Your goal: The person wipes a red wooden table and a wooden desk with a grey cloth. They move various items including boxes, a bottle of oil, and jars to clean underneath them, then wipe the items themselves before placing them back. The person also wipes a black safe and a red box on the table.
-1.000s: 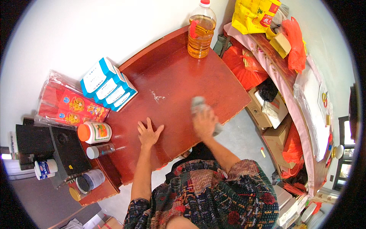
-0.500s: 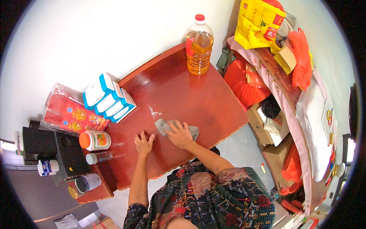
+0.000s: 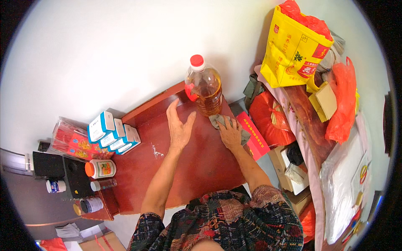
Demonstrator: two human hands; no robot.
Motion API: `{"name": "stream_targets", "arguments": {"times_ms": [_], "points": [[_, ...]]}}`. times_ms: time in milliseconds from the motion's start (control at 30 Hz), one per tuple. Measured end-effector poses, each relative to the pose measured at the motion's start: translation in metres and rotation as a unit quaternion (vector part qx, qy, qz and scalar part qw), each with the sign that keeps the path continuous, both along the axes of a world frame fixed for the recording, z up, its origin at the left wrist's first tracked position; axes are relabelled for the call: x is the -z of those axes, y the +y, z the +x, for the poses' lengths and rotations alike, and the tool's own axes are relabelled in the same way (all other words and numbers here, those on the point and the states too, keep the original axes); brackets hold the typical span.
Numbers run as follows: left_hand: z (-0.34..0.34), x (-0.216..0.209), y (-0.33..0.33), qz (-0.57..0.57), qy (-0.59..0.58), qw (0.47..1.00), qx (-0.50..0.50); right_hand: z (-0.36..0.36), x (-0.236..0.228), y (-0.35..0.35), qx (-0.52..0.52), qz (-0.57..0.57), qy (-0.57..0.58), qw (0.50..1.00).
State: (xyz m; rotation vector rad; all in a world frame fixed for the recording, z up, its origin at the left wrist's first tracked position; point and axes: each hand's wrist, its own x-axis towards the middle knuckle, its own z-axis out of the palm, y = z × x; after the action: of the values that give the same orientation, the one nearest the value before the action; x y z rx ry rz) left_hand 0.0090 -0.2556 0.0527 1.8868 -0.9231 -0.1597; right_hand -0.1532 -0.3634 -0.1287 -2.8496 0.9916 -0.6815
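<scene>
Right hand (image 3: pixel 231 134): over grey cloth (image 3: pixel 215 121), grip unclear; wiping, seemingly. Left hand (image 3: pixel 180 131): spread, empty, near bottle (image 3: pixel 209 99); next likely needs bottle steadied.

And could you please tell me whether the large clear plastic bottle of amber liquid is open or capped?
Capped: a round red cap sits atop the clear plastic bottle; how tightly, I cannot tell.
</scene>
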Motion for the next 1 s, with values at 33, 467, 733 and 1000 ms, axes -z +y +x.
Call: {"name": "stream_targets", "arguments": {"times_ms": [33,467,733,1000], "points": [[0.002,-0.004,-0.013,-0.012,0.037,0.999,-0.013,0.002,0.001,-0.01,0.004,0.016,-0.009,1.0],[0.04,-0.008,-0.085,-0.135,0.242,0.957,0.081,0.096,-0.195,-0.097,-0.057,0.253,-0.48,0.838],[0.03,0.007,-0.09,-0.138,0.229,0.963,0.036,0.127,-0.161,-0.16,-0.12,0.492,-0.412,0.758],[-0.003,-0.004,-0.065,-0.161,0.263,0.951,-0.027,0.105,-0.165,-0.132,-0.126,0.581,-0.392,0.702]]}}
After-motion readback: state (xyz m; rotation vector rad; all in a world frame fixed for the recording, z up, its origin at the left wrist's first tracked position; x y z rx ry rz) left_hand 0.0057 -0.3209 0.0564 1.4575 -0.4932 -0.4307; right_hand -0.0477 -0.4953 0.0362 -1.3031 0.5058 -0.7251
